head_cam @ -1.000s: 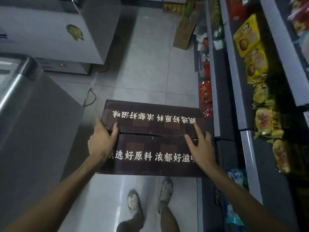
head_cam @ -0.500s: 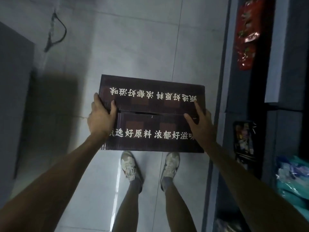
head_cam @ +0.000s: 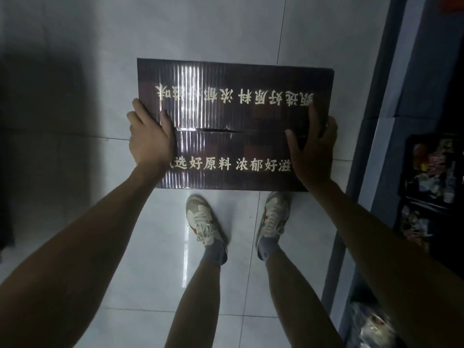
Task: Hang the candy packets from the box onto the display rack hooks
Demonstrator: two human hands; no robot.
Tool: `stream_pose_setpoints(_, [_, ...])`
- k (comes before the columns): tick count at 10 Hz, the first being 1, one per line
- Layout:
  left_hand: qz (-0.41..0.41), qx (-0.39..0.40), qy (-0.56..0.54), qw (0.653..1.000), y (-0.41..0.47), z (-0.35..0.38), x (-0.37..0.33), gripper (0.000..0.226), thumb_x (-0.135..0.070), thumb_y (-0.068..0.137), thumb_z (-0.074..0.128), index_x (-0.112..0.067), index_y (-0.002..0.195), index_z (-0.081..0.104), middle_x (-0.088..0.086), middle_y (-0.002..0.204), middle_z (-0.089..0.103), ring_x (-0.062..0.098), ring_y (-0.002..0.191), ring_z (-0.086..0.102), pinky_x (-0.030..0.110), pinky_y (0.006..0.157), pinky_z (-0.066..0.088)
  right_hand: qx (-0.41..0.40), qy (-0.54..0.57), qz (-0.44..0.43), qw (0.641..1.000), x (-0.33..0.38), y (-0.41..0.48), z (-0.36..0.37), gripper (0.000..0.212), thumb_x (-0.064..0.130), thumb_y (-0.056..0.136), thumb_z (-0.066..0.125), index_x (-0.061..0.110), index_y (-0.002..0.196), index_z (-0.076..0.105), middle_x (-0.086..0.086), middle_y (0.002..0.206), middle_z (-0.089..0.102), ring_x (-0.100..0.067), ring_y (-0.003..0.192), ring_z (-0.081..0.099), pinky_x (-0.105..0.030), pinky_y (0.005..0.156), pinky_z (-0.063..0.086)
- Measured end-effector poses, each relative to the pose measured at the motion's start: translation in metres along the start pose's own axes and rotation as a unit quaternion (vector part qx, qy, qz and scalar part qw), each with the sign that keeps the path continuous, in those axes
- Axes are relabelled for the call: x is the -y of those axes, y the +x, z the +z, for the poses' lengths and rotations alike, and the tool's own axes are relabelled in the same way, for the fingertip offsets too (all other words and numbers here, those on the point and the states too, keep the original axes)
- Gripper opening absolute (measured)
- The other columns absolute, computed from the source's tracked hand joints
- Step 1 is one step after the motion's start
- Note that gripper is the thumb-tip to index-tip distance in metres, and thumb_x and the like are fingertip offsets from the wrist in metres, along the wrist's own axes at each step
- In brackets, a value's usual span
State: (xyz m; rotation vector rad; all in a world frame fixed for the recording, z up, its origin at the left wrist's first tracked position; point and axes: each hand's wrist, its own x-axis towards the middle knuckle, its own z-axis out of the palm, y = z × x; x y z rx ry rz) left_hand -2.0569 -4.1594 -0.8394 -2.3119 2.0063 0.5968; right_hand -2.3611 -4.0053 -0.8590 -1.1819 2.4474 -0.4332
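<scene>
Head view: "选好原料 浓郁好滋" is printed on the near flap of the dark, closed box (head_cam: 236, 146) and repeated upside down on the far flap. Its side edges are clasped in the curled grip of the left hand (head_cam: 150, 139) and right hand (head_cam: 313, 151), over white floor tiles (head_cam: 226, 28). Dim shelving (head_cam: 411, 71) is seen at the right.

Box (head_cam: 233, 109) ahead of shoes (head_cam: 204, 222), shelf (head_cam: 388, 121) right.

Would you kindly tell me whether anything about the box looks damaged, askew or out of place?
Nothing serious stands out. The box is closed and held at its sides by the left hand and right hand. Only its top seam gapes slightly near the middle. Nothing has spilled on the floor.
</scene>
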Motion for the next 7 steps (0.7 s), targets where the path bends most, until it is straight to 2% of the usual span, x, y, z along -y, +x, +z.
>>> stream_pose_setpoints(1, [-0.006, 0.026, 0.088, 0.996, -0.004, -0.006, -0.005, 0.072, -0.053, 0.109, 0.024, -0.003, 0.161, 0.019, 0.023, 0.145, 0.045, 0.045, 0.118, 0.057, 0.061, 0.085, 0.055, 0.030, -0.017, 0.011, 0.999, 0.003, -0.003, -0.011, 0.077, 0.062, 0.101, 0.054, 0.028, 0.165, 0.028, -0.019, 0.159, 0.034, -0.036, 0.141, 0.042, -0.049, 0.109, 0.050])
stream_pose_setpoints(2, [0.033, 0.046, 0.153, 0.987, -0.008, -0.025, -0.012, 0.068, -0.047, 0.110, 0.033, -0.010, 0.164, 0.014, 0.022, 0.149, 0.041, 0.043, 0.128, 0.049, 0.063, 0.099, 0.048, 0.050, -0.069, 0.021, 0.996, 0.016, -0.001, -0.031, 0.077, 0.066, 0.099, 0.051, 0.025, 0.162, 0.033, -0.024, 0.162, 0.034, -0.045, 0.146, 0.038, -0.060, 0.113, 0.046])
stream_pose_setpoints(3, [0.103, 0.077, 0.205, 0.970, -0.022, -0.050, -0.022, 0.064, -0.050, 0.111, 0.026, -0.017, 0.165, 0.015, 0.019, 0.154, 0.038, 0.040, 0.143, 0.037, 0.062, 0.115, 0.035, 0.062, -0.109, -0.030, 0.992, 0.030, 0.006, -0.055, 0.070, 0.062, 0.104, 0.046, 0.016, 0.156, 0.044, -0.025, 0.156, 0.042, -0.044, 0.141, 0.044, -0.061, 0.108, 0.048])
stream_pose_setpoints(4, [0.147, 0.105, 0.230, 0.956, -0.041, -0.075, -0.032, 0.064, -0.053, 0.110, 0.017, -0.019, 0.165, 0.016, 0.016, 0.160, 0.034, 0.037, 0.153, 0.027, 0.061, 0.122, 0.026, 0.081, -0.137, -0.078, 0.984, 0.048, 0.000, -0.072, 0.070, 0.062, 0.104, 0.044, 0.015, 0.156, 0.045, -0.027, 0.157, 0.042, -0.046, 0.143, 0.043, -0.064, 0.107, 0.046])
stream_pose_setpoints(5, [0.169, 0.141, 0.249, 0.943, -0.058, -0.102, -0.033, 0.067, -0.054, 0.108, 0.021, -0.018, 0.165, 0.016, 0.016, 0.165, 0.029, 0.036, 0.156, 0.021, 0.061, 0.124, 0.024, 0.108, -0.194, -0.089, 0.971, 0.073, -0.015, -0.092, 0.078, 0.069, 0.099, 0.044, 0.018, 0.158, 0.042, -0.026, 0.161, 0.038, -0.048, 0.149, 0.036, -0.071, 0.118, 0.032])
stream_pose_setpoints(6, [0.190, 0.157, 0.264, 0.933, -0.074, -0.131, -0.040, 0.073, -0.056, 0.104, 0.036, -0.018, 0.163, 0.018, 0.017, 0.166, 0.025, 0.038, 0.156, 0.021, 0.063, 0.121, 0.025, 0.117, -0.227, -0.047, 0.966, 0.093, -0.037, -0.117, 0.088, 0.073, 0.093, 0.051, 0.020, 0.161, 0.037, -0.028, 0.164, 0.033, -0.050, 0.152, 0.028, -0.073, 0.117, 0.025])
stream_pose_setpoints(7, [0.224, 0.160, 0.264, 0.925, -0.090, -0.165, -0.049, 0.073, -0.055, 0.100, 0.045, -0.018, 0.160, 0.024, 0.016, 0.158, 0.035, 0.036, 0.150, 0.032, 0.061, 0.120, 0.030, 0.142, -0.222, -0.026, 0.964, 0.110, -0.059, -0.141, 0.095, 0.075, 0.088, 0.058, 0.019, 0.162, 0.035, -0.030, 0.163, 0.033, -0.052, 0.151, 0.030, -0.072, 0.115, 0.032])
